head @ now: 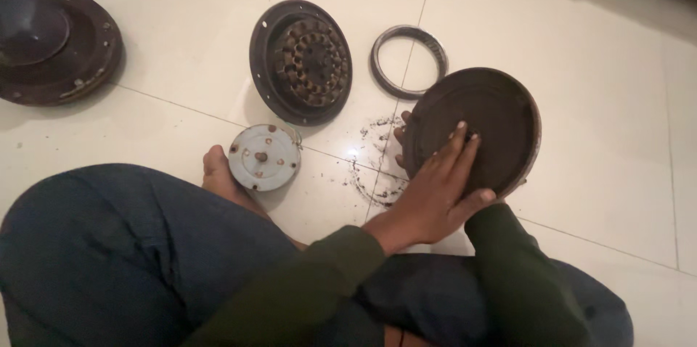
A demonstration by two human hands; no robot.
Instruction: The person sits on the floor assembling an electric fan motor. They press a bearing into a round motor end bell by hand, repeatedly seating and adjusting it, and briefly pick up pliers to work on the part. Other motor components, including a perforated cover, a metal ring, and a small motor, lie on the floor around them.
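The left hand (435,191) lies flat, fingers spread, on the inner face of a round, dark brown metal cover (475,129), tilted up off the white tiled floor (595,100). The right hand (401,138) grips the cover's left rim from behind (only fingertips show). Just beyond lies a grey metal ring (408,62).

From where I watch, the widest free floor (602,136) lies right of the tilted dark cover (472,129), bare tile out to the frame edge. Ahead, the metal ring (408,61) and the wound stator plate (300,61) sit close together, leaving only a narrow lane between them. On the left, the small grey disc (264,157) beside my foot (218,173) and the large brown housing (54,42) block passage, with open tile between those two.
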